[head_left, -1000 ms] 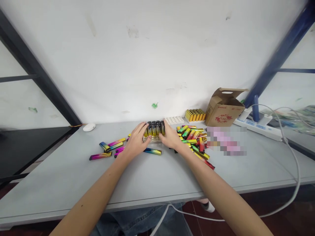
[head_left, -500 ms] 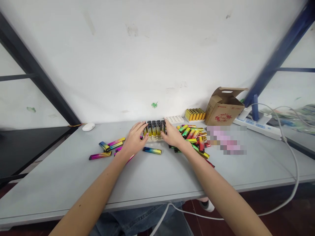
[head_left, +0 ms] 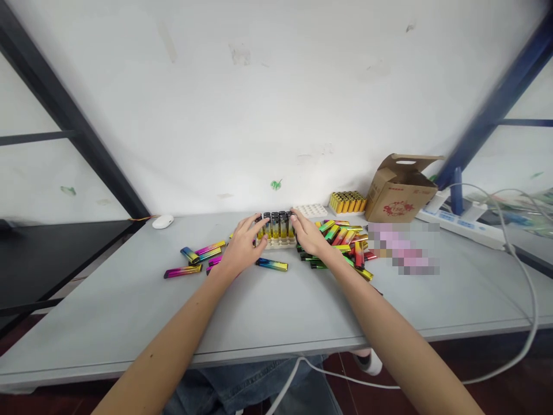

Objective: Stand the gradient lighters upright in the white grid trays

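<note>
A pale tray (head_left: pixel 279 242) full of upright gold lighters with black caps (head_left: pixel 279 225) stands at the middle of the grey table (head_left: pixel 259 311). My left hand (head_left: pixel 242 249) clasps the tray's left side, fingers curled against the lighters. My right hand (head_left: pixel 309 238) clasps its right side in the same way. A heap of rainbow-coloured lighters (head_left: pixel 345 245) lies just right of my right hand. Several more loose lighters (head_left: pixel 194 259) lie left of my left hand, and one (head_left: pixel 272 264) lies in front of the tray.
Behind the tray are an empty white tray (head_left: pixel 314 210), a filled tray of yellow lighters (head_left: pixel 347 202) and an open cardboard box (head_left: pixel 401 189). A power strip (head_left: pixel 458 223) with a white cable (head_left: pixel 525 276) lies at the right. A white mouse (head_left: pixel 163 221) sits far left.
Both hands have slid a little further back along the tray's sides. The camera view has shifted slightly, so everything sits a bit more to the right.
</note>
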`<state>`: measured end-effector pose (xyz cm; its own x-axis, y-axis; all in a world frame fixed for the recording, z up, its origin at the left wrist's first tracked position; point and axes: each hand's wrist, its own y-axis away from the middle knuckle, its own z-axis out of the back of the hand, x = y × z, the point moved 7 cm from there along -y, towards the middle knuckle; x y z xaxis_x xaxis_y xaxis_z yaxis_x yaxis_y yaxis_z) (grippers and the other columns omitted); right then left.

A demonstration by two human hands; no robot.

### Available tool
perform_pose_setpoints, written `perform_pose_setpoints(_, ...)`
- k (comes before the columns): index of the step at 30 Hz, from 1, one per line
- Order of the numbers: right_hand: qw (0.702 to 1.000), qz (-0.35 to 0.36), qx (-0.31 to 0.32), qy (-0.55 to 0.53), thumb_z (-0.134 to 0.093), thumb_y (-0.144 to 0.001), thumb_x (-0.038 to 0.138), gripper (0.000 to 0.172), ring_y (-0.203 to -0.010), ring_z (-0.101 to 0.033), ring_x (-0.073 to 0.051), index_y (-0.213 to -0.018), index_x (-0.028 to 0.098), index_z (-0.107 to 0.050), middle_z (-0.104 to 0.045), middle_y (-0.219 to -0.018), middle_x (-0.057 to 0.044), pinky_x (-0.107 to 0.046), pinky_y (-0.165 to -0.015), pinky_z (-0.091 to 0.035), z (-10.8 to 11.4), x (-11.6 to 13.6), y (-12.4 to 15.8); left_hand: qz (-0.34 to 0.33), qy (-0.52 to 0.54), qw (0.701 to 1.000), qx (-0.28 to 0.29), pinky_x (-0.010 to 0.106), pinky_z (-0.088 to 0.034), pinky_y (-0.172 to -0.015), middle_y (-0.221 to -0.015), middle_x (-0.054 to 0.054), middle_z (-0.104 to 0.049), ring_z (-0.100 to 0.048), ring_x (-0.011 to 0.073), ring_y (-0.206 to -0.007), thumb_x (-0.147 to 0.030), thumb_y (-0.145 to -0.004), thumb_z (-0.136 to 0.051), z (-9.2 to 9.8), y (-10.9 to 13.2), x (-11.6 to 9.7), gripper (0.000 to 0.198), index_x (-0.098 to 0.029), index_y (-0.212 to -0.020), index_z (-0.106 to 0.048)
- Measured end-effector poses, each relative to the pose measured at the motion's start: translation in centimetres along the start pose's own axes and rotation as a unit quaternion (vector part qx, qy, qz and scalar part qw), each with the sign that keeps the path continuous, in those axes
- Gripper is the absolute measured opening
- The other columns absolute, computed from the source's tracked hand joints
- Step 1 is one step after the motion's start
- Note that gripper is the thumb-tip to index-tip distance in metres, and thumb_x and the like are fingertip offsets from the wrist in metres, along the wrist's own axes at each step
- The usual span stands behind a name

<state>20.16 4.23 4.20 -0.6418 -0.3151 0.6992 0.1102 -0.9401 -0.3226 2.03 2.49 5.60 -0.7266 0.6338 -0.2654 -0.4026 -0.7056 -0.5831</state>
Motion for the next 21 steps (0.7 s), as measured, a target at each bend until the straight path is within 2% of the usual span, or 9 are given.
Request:
perform_pose_setpoints(3, 0.999, 0.003, -0.005, -0.045, -0.016, -0.099, 0.057, 0.065, -0.138, -0.042, -0.023, -0.142, 0.018, -0.045, -0.049, -0.147, -0.010, -0.040, -0.116, -0.031, 0.3, -0.5, -0.2, 0.005, -0.002, 1.000, 0.003, 0.047, -0.040, -0.110, -0.144, 0.008, -0.048, -0.042, 0.0262, -0.134, -0.030, -0.093, -0.046, 0.1, 0.0, -0.1, 0.043, -0.024, -0.135, -0.053)
perform_pose_setpoints(7, 0.998, 0.007, -0.005, -0.065, -0.014, -0.099, 0.058, 0.065, -0.133, -0.048, -0.023, -0.140, 0.021, -0.048, -0.053, -0.143, -0.008, -0.040, -0.112, -0.035, 0.5, -1.0, -0.4, 0.008, -0.002, 1.000, 0.008, 0.047, -0.039, -0.111, -0.144, 0.008, -0.048, -0.041, 0.0264, -0.134, -0.030, -0.093, -0.046, 0.1, 0.0, -0.1, 0.043, -0.023, -0.135, -0.053)
perform_pose_setpoints(11, 0.999, 0.014, -0.022, -0.047, -0.015, -0.099, 0.058, 0.064, -0.127, -0.052, -0.024, -0.138, 0.019, -0.049, -0.057, -0.138, -0.010, -0.040, -0.110, -0.037, 0.5, -0.9, -0.4, 0.011, -0.001, 1.000, 0.010, 0.049, -0.039, -0.111, -0.145, 0.008, -0.048, -0.041, 0.0272, -0.134, -0.029, -0.092, -0.046, 0.1, 0.0, -0.2, 0.044, -0.024, -0.135, -0.053)
perform_pose_setpoints(14, 0.996, 0.018, -0.083, -0.035, -0.016, -0.099, 0.055, 0.063, -0.118, -0.057, -0.024, -0.132, 0.017, -0.052, -0.062, -0.128, -0.013, -0.040, -0.106, -0.040, 1.2, -0.9, -0.6, 0.019, 0.000, 1.000, 0.015, 0.050, -0.039, -0.111, -0.146, 0.008, -0.047, -0.040, 0.0278, -0.135, -0.030, -0.092, -0.046, 0.1, 0.0, -0.2, 0.045, -0.024, -0.136, -0.052)
perform_pose_setpoints(18, 0.979, -0.002, -0.190, -0.070, -0.013, -0.099, 0.048, 0.061, -0.107, -0.061, -0.022, -0.122, 0.014, -0.057, -0.067, -0.113, -0.013, -0.036, -0.097, -0.045, 3.4, -2.2, -1.1, 0.026, 0.005, 0.999, 0.025, 0.048, -0.038, -0.112, -0.147, 0.008, -0.045, -0.037, 0.0274, -0.137, -0.031, -0.093, -0.045, 0.0, 0.0, -0.2, 0.046, -0.023, -0.137, -0.050)
perform_pose_setpoints(21, 0.977, -0.039, -0.202, -0.052, -0.021, -0.098, 0.041, 0.052, -0.108, -0.062, -0.023, -0.121, 0.012, -0.059, -0.068, -0.113, -0.015, -0.036, -0.096, -0.046, 4.8, -3.7, -1.5, 0.024, 0.006, 0.999, 0.023, 0.049, -0.038, -0.112, -0.147, 0.008, -0.045, -0.037, 0.0275, -0.137, -0.031, -0.093, -0.045, 0.0, 0.0, -0.1, 0.046, -0.023, -0.138, -0.050)
